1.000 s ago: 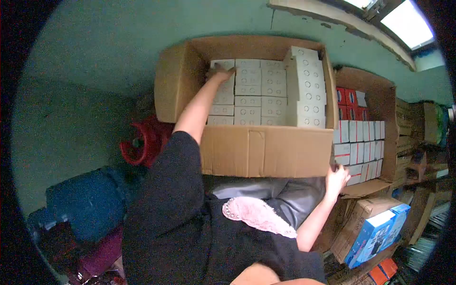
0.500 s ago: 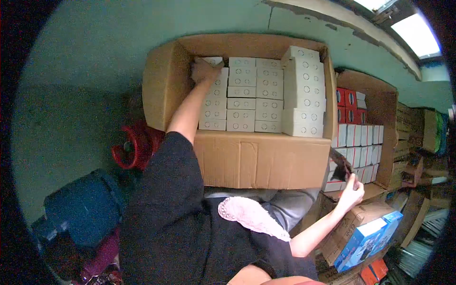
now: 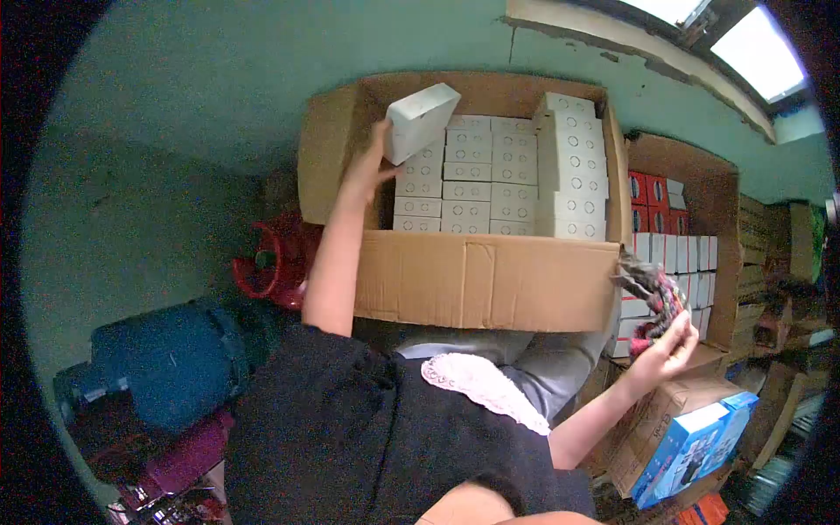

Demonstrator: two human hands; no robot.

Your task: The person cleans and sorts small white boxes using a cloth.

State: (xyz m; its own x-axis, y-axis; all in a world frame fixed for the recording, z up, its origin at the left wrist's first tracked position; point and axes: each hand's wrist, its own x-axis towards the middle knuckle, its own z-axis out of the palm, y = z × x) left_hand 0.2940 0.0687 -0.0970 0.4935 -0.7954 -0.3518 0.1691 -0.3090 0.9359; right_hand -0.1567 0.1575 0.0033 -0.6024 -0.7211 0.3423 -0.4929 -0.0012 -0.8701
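My left hand [image 3: 369, 173] is closed on the side of a flat white box [image 3: 422, 122], tilted above the left stack in a large cardboard carton [image 3: 490, 284]. Inside the carton, white boxes [image 3: 466, 191] with round ring marks on their sides stand in columns; the right column [image 3: 571, 162] reaches higher than the middle ones. Off the carton's right corner, my right hand [image 3: 669, 352] pinches a crumpled patterned cloth [image 3: 658, 302] in grey, pink and red.
A second carton [image 3: 713, 188] at right holds red boxes [image 3: 647, 191] and white boxes [image 3: 669, 254]. Below it are a brown carton [image 3: 656, 429] and a blue printed box [image 3: 696, 451]. A red object [image 3: 276, 262] and a blue container [image 3: 166, 359] stand at left. Behind is a green wall [image 3: 219, 114].
My left hand has lifted a white box out of the left stack. My right hand has shifted slightly, and more of the cloth shows. The view has moved a little.
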